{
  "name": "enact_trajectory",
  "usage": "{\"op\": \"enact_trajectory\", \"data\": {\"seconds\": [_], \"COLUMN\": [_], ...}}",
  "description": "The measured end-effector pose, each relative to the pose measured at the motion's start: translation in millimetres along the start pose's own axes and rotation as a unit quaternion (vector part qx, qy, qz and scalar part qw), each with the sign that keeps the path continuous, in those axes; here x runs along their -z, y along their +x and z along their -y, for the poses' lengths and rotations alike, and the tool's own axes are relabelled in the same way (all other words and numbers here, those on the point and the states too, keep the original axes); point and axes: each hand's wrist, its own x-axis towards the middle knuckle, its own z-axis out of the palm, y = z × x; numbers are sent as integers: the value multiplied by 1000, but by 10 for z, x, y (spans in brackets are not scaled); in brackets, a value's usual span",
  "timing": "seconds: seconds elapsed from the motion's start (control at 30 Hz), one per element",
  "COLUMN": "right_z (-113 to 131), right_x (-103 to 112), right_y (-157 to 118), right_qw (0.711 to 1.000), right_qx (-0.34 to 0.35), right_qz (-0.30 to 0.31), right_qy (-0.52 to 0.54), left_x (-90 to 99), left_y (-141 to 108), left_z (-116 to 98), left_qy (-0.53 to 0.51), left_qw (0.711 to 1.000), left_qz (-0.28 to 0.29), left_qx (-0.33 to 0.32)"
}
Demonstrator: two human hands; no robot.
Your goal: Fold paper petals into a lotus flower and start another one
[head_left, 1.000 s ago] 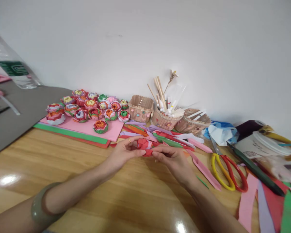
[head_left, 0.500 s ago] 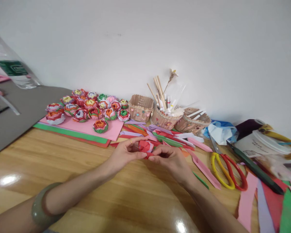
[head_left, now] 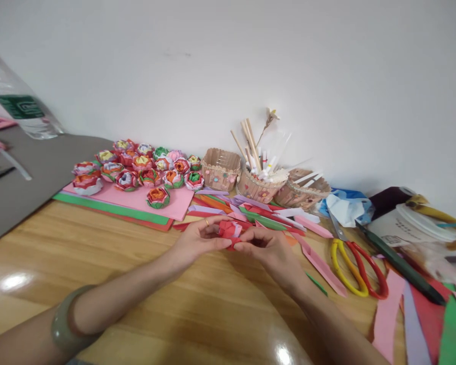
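Between both hands, above the wooden table, is a small red and lilac paper flower (head_left: 228, 229). My left hand (head_left: 200, 238) is closed on its left side, thumb along the lower edge. From the right, my right hand (head_left: 264, 246) pinches the red paper at its lower edge. The fingers partly hide the flower's underside. Just behind the hands lies a heap of folded paper strips (head_left: 264, 217) in red, green, lilac, white and pink. Several finished-looking paper flowers (head_left: 157, 196) stand on pink paper (head_left: 178, 203) to the left.
Three decorated baskets (head_left: 221, 175) stand along the wall, two holding sticks and pens. Scissors (head_left: 359, 268), a dark green long tool (head_left: 403, 266) and a white tub (head_left: 414, 228) lie right. A plastic bottle (head_left: 26, 111) leans on the grey mat (head_left: 30, 187) at left.
Both hands stay nearly in place around the paper flower. The flower has tilted slightly, and a little less of its right side shows.
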Motion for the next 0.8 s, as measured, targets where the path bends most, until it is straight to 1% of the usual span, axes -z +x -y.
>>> {"op": "enact_trajectory", "data": {"seconds": [0.1, 0.17, 0.27, 0.33, 0.37, 0.43, 0.53, 0.6, 0.7, 0.8], "right_z": [5, -6, -21, -19, -15, -7, 2, 3, -5, -31], "right_x": [-9, -22, -39, -49, -54, -66, -79, -79, -70, -77], "right_y": [-18, -34, -62, -81, -90, -103, -112, -116, -123, -127], "right_qw": [999, 996, 982, 961, 950, 935, 931, 925, 907, 896], "right_qx": [16, 44, 122, 187, 216, 252, 259, 265, 292, 315], "right_qz": [-40, -70, -129, -167, -175, -166, -141, -147, -177, -178], "right_qy": [-8, -17, -66, -120, -146, -186, -215, -229, -246, -257], "left_x": [-4, -1, 3, 4, 4, 7, 10, 8, -2, -12], "left_y": [-6, -11, -21, -26, -28, -27, -19, -16, -24, -39], "left_z": [-2, -2, -4, -3, 0, 11, 31, 32, 10, -12], "left_qy": [-33, -57, -99, -111, -112, -108, -91, -85, -105, -133], "left_qw": [999, 998, 995, 994, 994, 994, 996, 996, 994, 991], "left_qz": [-1, 0, 3, 4, 5, 13, 20, 13, -6, -10], "left_qx": [8, 8, 10, 13, 12, 7, -4, -5, 10, 18]}}
